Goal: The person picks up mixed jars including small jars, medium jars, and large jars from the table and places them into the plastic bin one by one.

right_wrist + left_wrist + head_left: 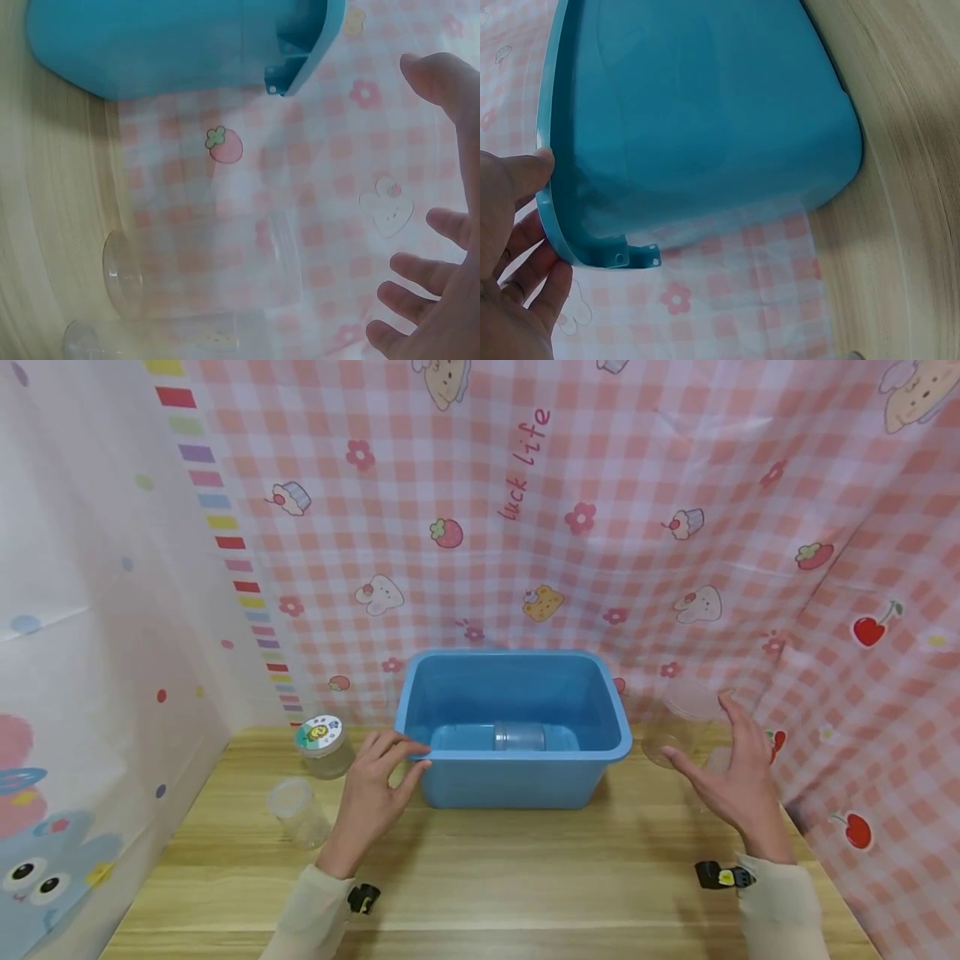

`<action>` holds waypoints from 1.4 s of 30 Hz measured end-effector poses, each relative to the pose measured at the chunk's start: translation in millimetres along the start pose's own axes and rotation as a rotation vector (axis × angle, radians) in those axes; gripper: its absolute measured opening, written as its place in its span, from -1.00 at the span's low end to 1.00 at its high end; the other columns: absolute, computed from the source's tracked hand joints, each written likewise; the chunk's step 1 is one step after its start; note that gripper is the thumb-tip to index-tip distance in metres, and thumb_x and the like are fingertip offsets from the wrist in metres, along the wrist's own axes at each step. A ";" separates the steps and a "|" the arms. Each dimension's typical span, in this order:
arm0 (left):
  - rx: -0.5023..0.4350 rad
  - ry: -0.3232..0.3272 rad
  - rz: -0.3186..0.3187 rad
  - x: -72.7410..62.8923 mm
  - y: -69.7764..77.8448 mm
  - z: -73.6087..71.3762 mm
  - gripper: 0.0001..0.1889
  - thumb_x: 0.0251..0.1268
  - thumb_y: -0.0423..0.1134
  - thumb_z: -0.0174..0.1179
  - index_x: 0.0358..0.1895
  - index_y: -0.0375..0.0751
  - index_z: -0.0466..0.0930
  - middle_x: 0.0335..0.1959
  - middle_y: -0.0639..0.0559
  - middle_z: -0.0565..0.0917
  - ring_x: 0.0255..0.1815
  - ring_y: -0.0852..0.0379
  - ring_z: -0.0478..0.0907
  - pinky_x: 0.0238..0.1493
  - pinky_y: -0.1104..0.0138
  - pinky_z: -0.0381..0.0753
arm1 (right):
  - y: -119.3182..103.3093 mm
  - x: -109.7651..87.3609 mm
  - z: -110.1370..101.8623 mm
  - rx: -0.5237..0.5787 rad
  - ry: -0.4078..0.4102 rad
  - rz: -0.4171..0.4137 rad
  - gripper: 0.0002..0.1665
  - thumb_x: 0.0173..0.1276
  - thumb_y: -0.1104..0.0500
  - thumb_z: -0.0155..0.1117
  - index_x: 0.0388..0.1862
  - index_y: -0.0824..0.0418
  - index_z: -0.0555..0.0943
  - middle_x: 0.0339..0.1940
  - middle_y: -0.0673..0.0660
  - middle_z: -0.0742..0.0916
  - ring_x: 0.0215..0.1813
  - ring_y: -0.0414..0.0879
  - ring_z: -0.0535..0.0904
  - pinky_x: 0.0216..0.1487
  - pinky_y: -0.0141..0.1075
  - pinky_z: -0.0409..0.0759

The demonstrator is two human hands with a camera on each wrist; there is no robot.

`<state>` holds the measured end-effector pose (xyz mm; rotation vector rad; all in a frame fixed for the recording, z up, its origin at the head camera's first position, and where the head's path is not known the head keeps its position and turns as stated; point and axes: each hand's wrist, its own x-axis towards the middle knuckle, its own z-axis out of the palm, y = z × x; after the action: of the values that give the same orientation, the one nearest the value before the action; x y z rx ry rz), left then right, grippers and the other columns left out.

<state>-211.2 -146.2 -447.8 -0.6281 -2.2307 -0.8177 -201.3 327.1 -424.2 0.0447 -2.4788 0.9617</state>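
A blue plastic bin (pixel 510 785) stands on the table against the patterned cloth, with a clear jar (pixel 519 737) lying on its side inside. My left hand (pixel 377 785) holds the bin's near left corner; in the left wrist view its thumb (pixel 531 172) lies on one side of the rim and its fingers on the other. On the right, my right hand (pixel 738 777) is spread with nothing in it, beside a large clear jar (pixel 202 266). A narrower clear jar (pixel 161 341) stands close by, partly hidden by that hand in the head view.
Left of the bin stands a jar with a printed lid (pixel 320 733). Nearer to me is a clear jar with a whitish lid (pixel 300 814). Checkered cloth (pixel 487 485) hangs behind the wooden table (pixel 525 877) and along its right side.
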 end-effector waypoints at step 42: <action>-0.003 -0.004 -0.008 -0.6 2.1 -0.7 -0.83 0.23 -0.26 0.48 -0.14 -0.12 0.79 -0.20 0.07 0.67 -0.05 0.06 0.52 -0.03 0.19 0.58 | 84.9 -13.0 -31.0 0.221 -0.308 0.244 0.16 0.49 -0.04 0.32 0.72 -0.15 -0.28 0.67 0.46 0.08 0.61 0.45 0.03 0.59 -0.07 0.19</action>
<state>-209.2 -145.3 -447.1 -0.6232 -2.2373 -0.8245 -193.4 409.2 -463.4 -0.0416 -2.6862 1.4252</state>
